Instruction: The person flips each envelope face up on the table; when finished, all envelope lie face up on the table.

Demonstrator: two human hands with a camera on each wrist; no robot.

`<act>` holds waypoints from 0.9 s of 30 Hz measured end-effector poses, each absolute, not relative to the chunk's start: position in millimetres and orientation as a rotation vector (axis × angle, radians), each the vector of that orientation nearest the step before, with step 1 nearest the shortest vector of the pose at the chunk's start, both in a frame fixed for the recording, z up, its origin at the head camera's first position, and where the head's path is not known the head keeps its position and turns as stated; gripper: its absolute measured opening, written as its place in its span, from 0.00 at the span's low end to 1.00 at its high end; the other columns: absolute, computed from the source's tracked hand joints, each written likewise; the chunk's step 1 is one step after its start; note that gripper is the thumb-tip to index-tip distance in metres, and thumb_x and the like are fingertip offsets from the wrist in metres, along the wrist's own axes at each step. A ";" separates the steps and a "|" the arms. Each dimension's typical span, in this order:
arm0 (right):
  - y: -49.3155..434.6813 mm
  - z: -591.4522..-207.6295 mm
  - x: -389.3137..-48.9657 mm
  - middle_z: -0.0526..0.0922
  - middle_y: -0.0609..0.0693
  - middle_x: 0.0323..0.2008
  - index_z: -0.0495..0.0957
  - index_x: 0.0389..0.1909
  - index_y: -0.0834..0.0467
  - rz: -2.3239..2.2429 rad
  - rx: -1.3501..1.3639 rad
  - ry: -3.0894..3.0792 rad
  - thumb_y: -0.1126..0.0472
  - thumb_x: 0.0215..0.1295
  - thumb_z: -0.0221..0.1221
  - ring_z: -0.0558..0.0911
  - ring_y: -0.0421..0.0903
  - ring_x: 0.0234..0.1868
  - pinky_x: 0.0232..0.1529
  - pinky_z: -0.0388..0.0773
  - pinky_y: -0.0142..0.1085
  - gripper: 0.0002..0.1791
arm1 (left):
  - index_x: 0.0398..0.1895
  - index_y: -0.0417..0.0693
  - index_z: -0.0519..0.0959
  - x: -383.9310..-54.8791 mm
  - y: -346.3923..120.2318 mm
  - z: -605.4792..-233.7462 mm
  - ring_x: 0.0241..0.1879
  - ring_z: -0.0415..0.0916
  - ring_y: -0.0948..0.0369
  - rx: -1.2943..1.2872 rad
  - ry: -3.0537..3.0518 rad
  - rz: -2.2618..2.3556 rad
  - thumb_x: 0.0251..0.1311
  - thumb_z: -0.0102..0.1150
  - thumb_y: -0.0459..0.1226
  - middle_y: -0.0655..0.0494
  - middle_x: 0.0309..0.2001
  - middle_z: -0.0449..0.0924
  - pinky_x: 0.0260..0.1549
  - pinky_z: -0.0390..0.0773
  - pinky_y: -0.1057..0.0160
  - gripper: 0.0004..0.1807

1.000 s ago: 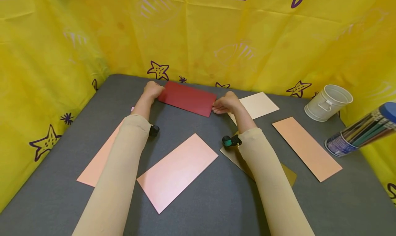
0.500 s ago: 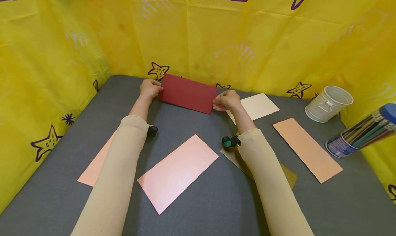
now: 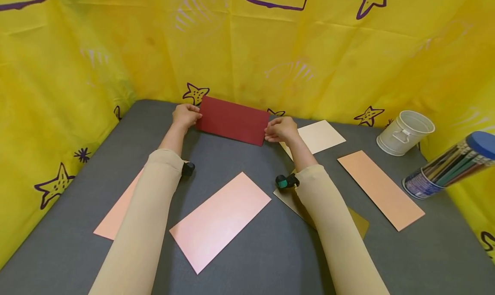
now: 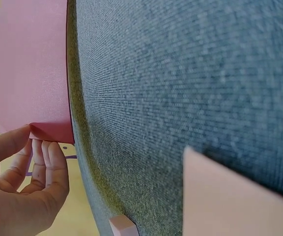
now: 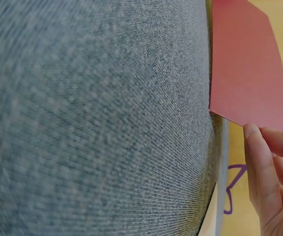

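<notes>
Both hands grasp the same red board (image 3: 233, 121), one at each short end: the left hand (image 3: 186, 115) pinches its left edge, the right hand (image 3: 282, 130) its right. Thumbs and fingertips are brought together, with little more than the board's thickness between them. The board is raised at a tilt at the far side of the grey table (image 3: 239, 157), before the yellow cloth (image 3: 247, 50); I cannot tell whether its lower edge touches the tabletop.

Seen from the left wrist, the thumb lies on the board's face and the other fingers bend in beneath its end. That view also shows a small pink block (image 4: 124, 225), which the left forearm hides from the head camera. Seen from the right wrist, the fingertips meet on the board's edge, near a lower corner.

Farther out, a cream board (image 3: 319, 136) lies just beside the right hand, partly covered by it. A gold board (image 3: 359, 222) is half hidden under the right sleeve (image 3: 336, 217), and a peach board (image 3: 120, 209) under the left sleeve (image 3: 143, 222). Between the arms lies a pink board (image 3: 220, 222). At far right are another peach board (image 3: 380, 190), a white bucket (image 3: 398, 136) and a tub of pencils (image 3: 423, 184).
</notes>
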State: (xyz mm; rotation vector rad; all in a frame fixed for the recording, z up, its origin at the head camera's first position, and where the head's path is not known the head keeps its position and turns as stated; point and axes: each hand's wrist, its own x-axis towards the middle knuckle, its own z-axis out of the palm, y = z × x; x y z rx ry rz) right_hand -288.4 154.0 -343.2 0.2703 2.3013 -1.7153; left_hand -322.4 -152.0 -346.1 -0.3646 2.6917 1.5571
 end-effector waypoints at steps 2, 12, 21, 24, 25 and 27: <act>154.0 -342.9 -288.7 0.83 0.52 0.29 0.78 0.46 0.67 -1.725 0.273 2.299 0.69 0.63 0.63 0.85 0.42 0.23 0.31 0.87 0.34 0.11 | 0.52 0.35 0.79 -321.5 -153.3 -345.7 0.25 0.72 0.70 -0.360 2.653 1.632 0.62 0.63 0.33 0.50 0.40 0.78 0.24 0.73 0.80 0.17; 154.9 -342.0 -290.7 0.86 0.50 0.31 0.74 0.41 0.60 -1.799 0.205 2.216 0.64 0.67 0.60 0.86 0.42 0.26 0.32 0.87 0.35 0.06 | 0.52 0.40 0.77 -318.9 -164.5 -342.7 0.29 0.75 0.69 -0.320 2.489 1.827 0.63 0.63 0.36 0.63 0.36 0.75 0.33 0.78 0.76 0.16; 153.9 -342.5 -292.0 0.90 0.52 0.38 0.73 0.43 0.58 -1.946 0.200 2.130 0.64 0.68 0.59 0.89 0.42 0.31 0.41 0.87 0.37 0.06 | 0.36 0.48 0.76 -318.1 -171.9 -339.1 0.22 0.80 0.70 -0.274 2.230 2.109 0.64 0.61 0.32 0.68 0.21 0.80 0.27 0.82 0.74 0.03; 152.9 -343.7 -293.6 0.86 0.59 0.52 0.77 0.47 0.59 -1.974 0.214 2.112 0.63 0.69 0.58 0.90 0.46 0.37 0.42 0.87 0.36 0.08 | 0.37 0.48 0.78 -318.8 -173.2 -339.2 0.25 0.81 0.70 -0.306 2.198 2.115 0.67 0.57 0.34 0.70 0.20 0.81 0.30 0.82 0.74 0.01; 152.4 -344.0 -294.2 0.84 0.61 0.55 0.77 0.49 0.60 -1.982 0.220 2.105 0.63 0.70 0.57 0.90 0.47 0.39 0.41 0.87 0.35 0.10 | 0.39 0.48 0.79 -318.9 -173.5 -339.2 0.26 0.82 0.69 -0.326 2.184 2.116 0.68 0.56 0.35 0.70 0.20 0.82 0.31 0.82 0.74 0.03; 151.6 -345.0 -295.2 0.80 0.62 0.60 0.78 0.51 0.61 -1.994 0.231 2.094 0.63 0.71 0.56 0.89 0.49 0.43 0.37 0.87 0.32 0.12 | 0.43 0.48 0.81 -319.8 -174.3 -339.5 0.29 0.83 0.68 -0.357 2.172 2.107 0.70 0.54 0.36 0.70 0.21 0.83 0.33 0.81 0.74 0.06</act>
